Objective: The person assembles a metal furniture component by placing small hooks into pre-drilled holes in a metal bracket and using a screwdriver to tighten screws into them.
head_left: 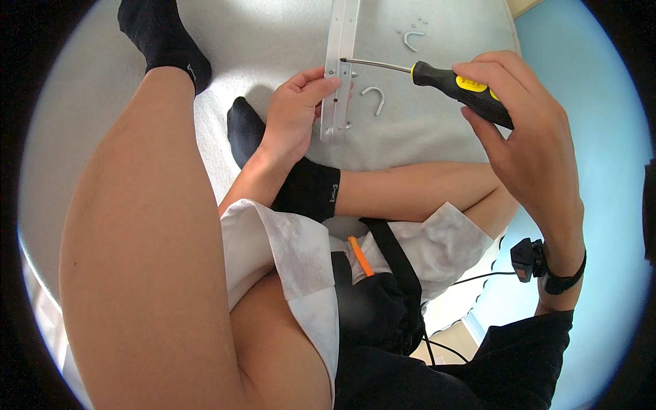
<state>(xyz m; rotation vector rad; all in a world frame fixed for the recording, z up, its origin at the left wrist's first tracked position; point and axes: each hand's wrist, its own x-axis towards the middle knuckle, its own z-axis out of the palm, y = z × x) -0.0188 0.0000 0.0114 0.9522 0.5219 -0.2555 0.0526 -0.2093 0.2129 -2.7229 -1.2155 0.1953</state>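
Note:
A long pale metal rail [337, 41] with several small holes and screws lies away from me at the upper middle. My left hand [299, 102] is closed round its left edge, thumb on top and fingers partly hidden beneath. In my right hand [526, 123] is a screwdriver [441, 77] with a black and yellow handle, gripped between thumb and fingers. Its shaft points left, nearly level in the picture, and the tip meets the rail near a dark hole or screw. Whether the tip sits in a screw head I cannot tell.
Two silver hooks lie right of the rail, one curved hook [373, 100] near it and another hook [412, 40] farther off, beside several tiny screws [418, 24]. My legs and black socks [307, 189] flank the pale cloth surface [273, 34]. A blue wall [601, 137] stands at right.

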